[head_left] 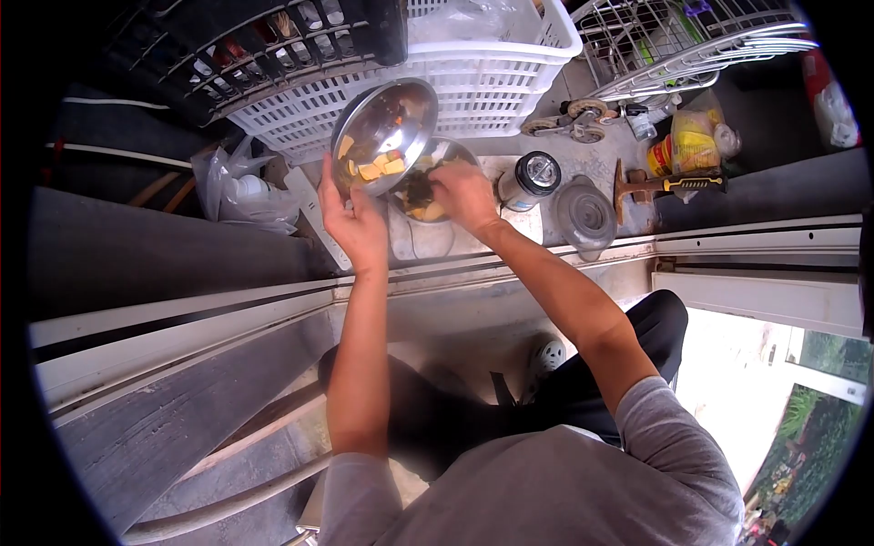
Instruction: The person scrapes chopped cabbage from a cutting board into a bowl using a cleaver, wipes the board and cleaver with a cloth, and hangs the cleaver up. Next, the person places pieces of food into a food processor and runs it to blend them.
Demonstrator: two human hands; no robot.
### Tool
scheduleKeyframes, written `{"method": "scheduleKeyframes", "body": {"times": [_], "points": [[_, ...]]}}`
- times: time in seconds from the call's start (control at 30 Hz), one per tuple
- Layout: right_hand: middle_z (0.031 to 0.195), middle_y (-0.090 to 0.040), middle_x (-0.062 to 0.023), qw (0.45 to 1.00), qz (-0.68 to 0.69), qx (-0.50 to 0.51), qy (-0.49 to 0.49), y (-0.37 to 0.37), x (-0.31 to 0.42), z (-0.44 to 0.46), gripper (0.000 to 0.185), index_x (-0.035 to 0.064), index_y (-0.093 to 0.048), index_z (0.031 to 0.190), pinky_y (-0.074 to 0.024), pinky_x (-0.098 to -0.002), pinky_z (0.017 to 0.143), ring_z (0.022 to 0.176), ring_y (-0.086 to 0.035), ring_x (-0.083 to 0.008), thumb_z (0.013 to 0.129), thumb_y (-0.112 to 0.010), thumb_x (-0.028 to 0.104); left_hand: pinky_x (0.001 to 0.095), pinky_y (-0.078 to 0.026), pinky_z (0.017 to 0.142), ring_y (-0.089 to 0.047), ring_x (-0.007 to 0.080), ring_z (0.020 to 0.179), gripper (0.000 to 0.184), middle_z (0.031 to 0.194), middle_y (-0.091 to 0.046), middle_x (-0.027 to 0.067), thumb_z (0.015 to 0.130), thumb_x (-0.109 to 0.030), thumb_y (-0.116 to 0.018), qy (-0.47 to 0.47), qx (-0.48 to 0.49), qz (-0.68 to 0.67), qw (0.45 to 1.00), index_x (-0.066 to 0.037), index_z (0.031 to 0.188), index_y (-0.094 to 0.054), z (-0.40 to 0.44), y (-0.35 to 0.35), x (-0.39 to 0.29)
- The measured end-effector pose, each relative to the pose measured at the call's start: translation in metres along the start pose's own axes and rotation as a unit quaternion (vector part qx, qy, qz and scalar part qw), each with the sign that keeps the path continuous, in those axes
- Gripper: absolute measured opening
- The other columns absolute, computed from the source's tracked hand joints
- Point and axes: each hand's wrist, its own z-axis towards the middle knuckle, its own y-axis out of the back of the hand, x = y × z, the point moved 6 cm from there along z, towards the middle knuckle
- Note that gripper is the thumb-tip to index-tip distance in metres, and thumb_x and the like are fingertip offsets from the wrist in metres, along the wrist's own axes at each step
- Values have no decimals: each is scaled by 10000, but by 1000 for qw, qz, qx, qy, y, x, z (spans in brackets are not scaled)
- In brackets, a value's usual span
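Note:
My left hand [353, 226] grips a shiny metal bowl [407, 111] by its near left side, tilted so its inside faces me. Yellow chunks [378, 168] lie in the lower part of that bowl. Just beneath and to the right stands a second metal bowl [452, 151], partly covered by the first. It contains dark, leafy-looking stuff [419, 188] and more yellow pieces. Into this second bowl reaches my right hand [467, 194], fingers curled down at the dark stuff. The fingertips are partly hidden, and what they pinch is unclear.
Right of the bowls are a dark-lidded jar [535, 176], a translucent round lid [587, 216] and a hammer [669, 184]. Behind stand a white crate [482, 77], a black crate [273, 55] and a wire cart [692, 59]. A plastic bag [241, 191] lies left.

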Motion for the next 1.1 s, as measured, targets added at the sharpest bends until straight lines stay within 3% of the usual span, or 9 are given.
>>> {"method": "scheduleKeyframes", "body": {"times": [0.17, 0.2, 0.33, 0.47, 0.6, 0.73, 0.83, 1.0, 1.1], "points": [[834, -689, -107, 996, 63, -17, -66, 4, -7, 31, 152, 88, -695, 922, -521, -429, 767, 840, -651, -331, 772, -691, 110, 313, -476, 886, -589, 259, 1107, 579, 1309, -567, 178, 852, 93, -485, 12, -2, 6, 1000, 4, 1425, -481, 0, 2, 3], [848, -710, -131, 984, 103, 18, -146, -2, -15, 37, 172, 91, -702, 937, -541, -427, 754, 820, -672, -340, 771, -695, 136, 313, -476, 885, -589, 258, 1106, 579, 1307, -568, 178, 853, 92, -486, 13, -4, 5, 1000, 3, 1425, -481, 1, 3, 5], [916, -723, -148, 960, 173, 55, -213, -22, -42, 52, 203, 104, -718, 955, -549, -419, 788, 875, -691, -331, 776, -695, 197, 312, -474, 883, -590, 249, 1089, 578, 1297, -572, 172, 855, 88, -494, -2, -13, -7, 1000, 0, 1426, -483, 2, 6, 4], [977, -716, -120, 958, -53, 115, -259, -18, -61, 49, 187, 142, -744, 948, -544, -427, 850, 949, -678, -304, 781, -703, 214, 308, -471, 884, -589, 242, 1075, 577, 1298, -572, 166, 856, 90, -499, 7, -15, -12, 1000, 0, 1426, -484, 3, 9, 5], [1049, -653, -70, 951, -198, 168, -166, -11, -57, 22, 131, 125, -751, 862, -503, -409, 912, 1086, -585, -289, 818, -687, 230, 303, -468, 893, -590, 235, 1079, 579, 1310, -568, 158, 856, 106, -489, 8, -11, 12, 1000, 6, 1426, -479, 6, 8, 4], [986, -642, -87, 971, -206, 97, -69, 8, -41, 15, 124, 100, -753, 883, -502, -410, 861, 982, -590, -292, 815, -687, 179, 296, -470, 904, -595, 227, 1101, 588, 1324, -563, 155, 852, 118, -481, 28, -7, 3, 1000, 9, 1430, -470, 6, 5, 6], [962, -646, -113, 990, -105, 34, -87, 21, -31, 15, 133, 88, -736, 934, -503, -412, 856, 967, -596, -319, 821, -671, 116, 292, -470, 912, -603, 221, 1103, 593, 1317, -567, 153, 849, 122, -481, 42, -1, -14, 999, 12, 1431, -466, 4, 4, 10], [1028, -637, -139, 995, 87, -47, 31, 26, 35, 45, 291, 56, -662, 1101, -502, -435, 866, 986, -592, -362, 810, -666, 53, 276, -486, 883, -629, 168, 1009, 524, 1193, -634, 109, 868, 115, -493, 116, 6, -77, 990, 18, 1383, -502, -1, 2, 25], [1170, -569, -131, 994, 102, -21, 28, 9, 63, 63, 405, 83, -607, 1211, -480, -452, 916, 1074, -556, -357, 811, -671, 58, 243, -522, 646, -618, 75, 804, 424, 995, -661, 25, 924, 61, -548, 147, 24, -109, 983, -37, 1336, -523, -5, -4, 32]]}}
